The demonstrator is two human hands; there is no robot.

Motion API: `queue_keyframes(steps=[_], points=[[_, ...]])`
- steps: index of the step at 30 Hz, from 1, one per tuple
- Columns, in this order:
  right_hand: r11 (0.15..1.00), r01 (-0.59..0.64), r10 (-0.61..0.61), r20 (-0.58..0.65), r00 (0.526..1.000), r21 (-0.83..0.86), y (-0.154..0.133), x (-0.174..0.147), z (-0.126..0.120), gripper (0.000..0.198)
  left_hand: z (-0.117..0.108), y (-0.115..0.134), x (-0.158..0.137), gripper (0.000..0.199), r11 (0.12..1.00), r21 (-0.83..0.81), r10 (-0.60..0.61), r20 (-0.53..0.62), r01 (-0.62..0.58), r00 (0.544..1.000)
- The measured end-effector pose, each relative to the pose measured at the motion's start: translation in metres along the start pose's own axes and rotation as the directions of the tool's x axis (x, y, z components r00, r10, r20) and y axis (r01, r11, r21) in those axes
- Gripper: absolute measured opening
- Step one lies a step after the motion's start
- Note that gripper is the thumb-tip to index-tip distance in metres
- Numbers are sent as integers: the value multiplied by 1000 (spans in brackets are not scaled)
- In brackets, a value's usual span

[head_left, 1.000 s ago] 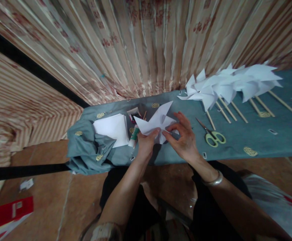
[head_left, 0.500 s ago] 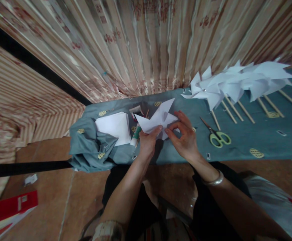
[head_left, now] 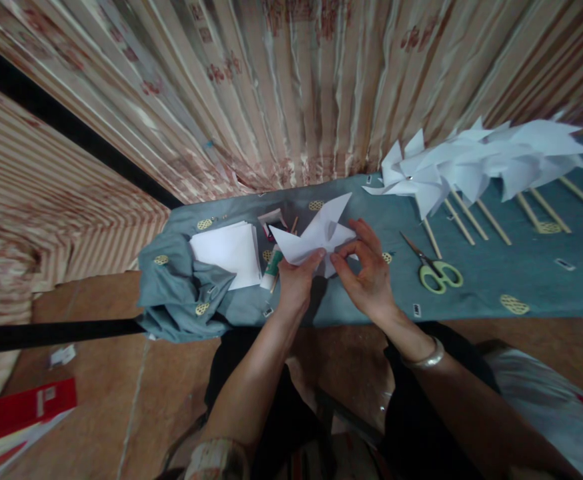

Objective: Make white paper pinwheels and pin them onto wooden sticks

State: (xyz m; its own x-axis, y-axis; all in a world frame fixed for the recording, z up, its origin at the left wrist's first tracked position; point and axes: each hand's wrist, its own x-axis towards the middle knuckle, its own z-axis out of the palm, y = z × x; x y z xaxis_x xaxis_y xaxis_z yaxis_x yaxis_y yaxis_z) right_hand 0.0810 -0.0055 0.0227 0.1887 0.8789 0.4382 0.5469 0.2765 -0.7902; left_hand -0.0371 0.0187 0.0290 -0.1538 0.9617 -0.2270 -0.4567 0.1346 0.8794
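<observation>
A white paper pinwheel (head_left: 304, 243) with pointed blades is held above the cloth, between my two hands. My left hand (head_left: 296, 280) grips its lower edge, thumb pressed near the centre and fingers hidden behind the paper. At the right side, my right hand (head_left: 364, 270) pinches the paper by the middle with thumb and forefinger, other fingers curled. Left of my hands lies a glue stick (head_left: 271, 268), close to a small open box (head_left: 273, 223) and thin wooden sticks. Green-handled scissors (head_left: 436, 270) rest to the right of my right hand.
A stack of white paper (head_left: 231, 253) lies on the left of the cloth-covered table (head_left: 476, 287). Several finished pinwheels (head_left: 471, 167) on wooden sticks overlap at the back right. A pleated curtain (head_left: 291, 93) hangs behind. A red item (head_left: 26, 407) lies on the floor.
Almost nothing differs. The right hand's fingers shift very slightly at the pinwheel's centre, and both hands keep hold of it.
</observation>
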Motion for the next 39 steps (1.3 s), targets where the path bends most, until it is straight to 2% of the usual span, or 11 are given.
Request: queue_keyframes(steps=[8, 17, 22, 26, 32, 36, 39], points=[[999, 17, -17, 11, 1000, -32, -2, 0, -1, 11, 2, 0, 0, 27, 1000, -12, 2, -2, -2, 1000], [991, 115, -115, 3, 993, -72, -8, 0, -8, 10, -2, 5, 0, 28, 999, -25, -21, -30, 20, 999], [987, 140, -142, -17, 990, -78, -5, 3, -24, 16, -16, 18, 5, 33, 998, -62, 7, -92, -13, 996], [995, 52, -51, 19, 999, -82, 11, 3, -27, 18, -39, 41, 13, 34, 989, -92, 103, -153, -118, 983], [988, 106, -86, 173, 981, -114, 29, -9, -3, 17, -78, 81, 25, 36, 949, -133, 240, -285, -287, 928], [974, 165, -117, 280, 953, -153, 18, -1, 22, 19, -94, 97, 26, 36, 924, -155, 288, -320, -350, 902], [946, 271, -196, 350, 916, -178, 3, 23, 44, 22, -99, 104, 25, 38, 921, -150, 294, -342, -361, 892]])
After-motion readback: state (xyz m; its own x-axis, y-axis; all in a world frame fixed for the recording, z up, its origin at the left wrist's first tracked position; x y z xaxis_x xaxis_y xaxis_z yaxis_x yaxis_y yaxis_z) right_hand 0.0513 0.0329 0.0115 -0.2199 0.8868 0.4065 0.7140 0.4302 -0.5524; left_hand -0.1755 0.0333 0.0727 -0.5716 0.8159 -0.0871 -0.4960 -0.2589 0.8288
